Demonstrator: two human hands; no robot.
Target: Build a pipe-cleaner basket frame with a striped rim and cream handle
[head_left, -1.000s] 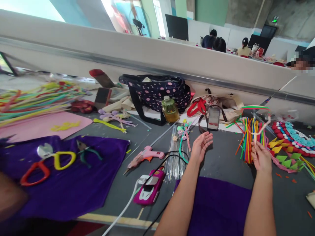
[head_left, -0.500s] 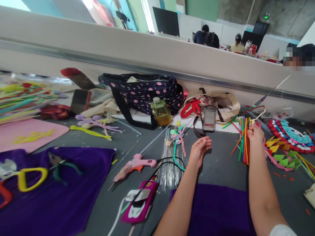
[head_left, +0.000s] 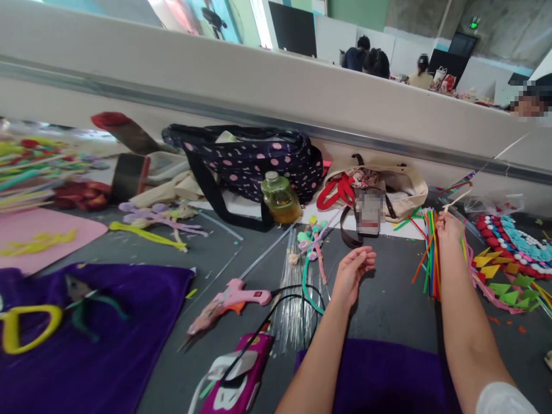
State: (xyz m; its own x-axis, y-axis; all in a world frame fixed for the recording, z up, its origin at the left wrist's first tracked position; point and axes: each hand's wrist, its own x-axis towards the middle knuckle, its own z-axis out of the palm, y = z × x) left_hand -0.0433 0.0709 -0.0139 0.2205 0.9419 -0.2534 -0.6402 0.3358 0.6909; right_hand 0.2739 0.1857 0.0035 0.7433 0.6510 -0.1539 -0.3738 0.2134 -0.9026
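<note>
My right hand (head_left: 451,227) pinches a bent cream pipe cleaner (head_left: 459,198), whose free end sticks up past the fingers. Just left of that hand lies a bundle of coloured pipe cleaners (head_left: 432,261) in green, red, orange and blue; the hand and forearm hide part of it. My left hand (head_left: 352,273) hovers over the dark table with its fingers loosely curved and nothing visible in them. To its left are a small pastel pipe-cleaner piece with a green stem (head_left: 311,241) and a spread of clear thin sticks (head_left: 295,316).
A pink glue gun (head_left: 233,296), a magenta power block (head_left: 252,374) and a black cord lie left. Pliers (head_left: 84,302) and yellow-handled scissors (head_left: 32,328) rest on purple cloth. A bottle (head_left: 281,201), dotted bag (head_left: 254,161) and canvas bag (head_left: 409,190) line the partition.
The view has shifted slightly, so the table items at left sit further left. My right hand keeps its pinch on the cream pipe cleaner beside the bundle. My left hand has hardly moved.
</note>
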